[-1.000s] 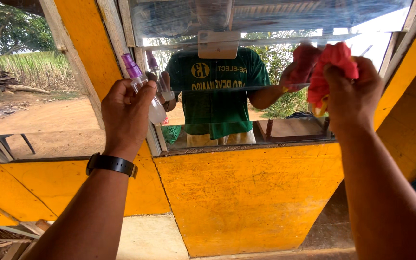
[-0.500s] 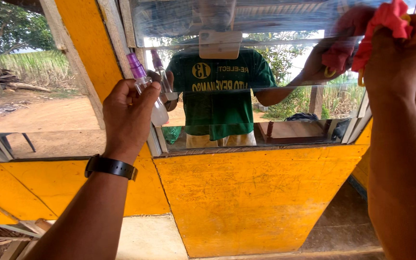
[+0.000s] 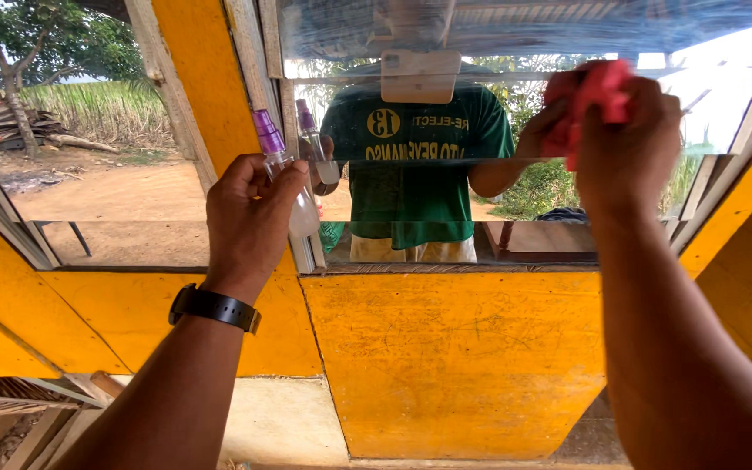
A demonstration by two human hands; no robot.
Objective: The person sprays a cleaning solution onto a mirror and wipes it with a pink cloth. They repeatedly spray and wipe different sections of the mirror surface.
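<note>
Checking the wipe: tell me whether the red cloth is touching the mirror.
Touching. In the head view the right hand presses the red cloth against the mirror, where the cloth meets its own reflection.

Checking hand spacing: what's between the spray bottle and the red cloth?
Head view: only mirror glass between spray bottle in left hand and red cloth in right hand.

Both arms raised, left grip (image 3: 250, 213) and right grip (image 3: 624, 130) clenched.

Two hands: the left hand (image 3: 250, 213) at left, the right hand (image 3: 624, 130) at right. One clear spray bottle (image 3: 285, 178) with a purple cap. One red cloth (image 3: 598, 91). One black wristwatch (image 3: 213, 306). One mirror (image 3: 515, 130) on the far yellow wall (image 3: 454, 357). One tree (image 3: 19, 52), far left.
</note>
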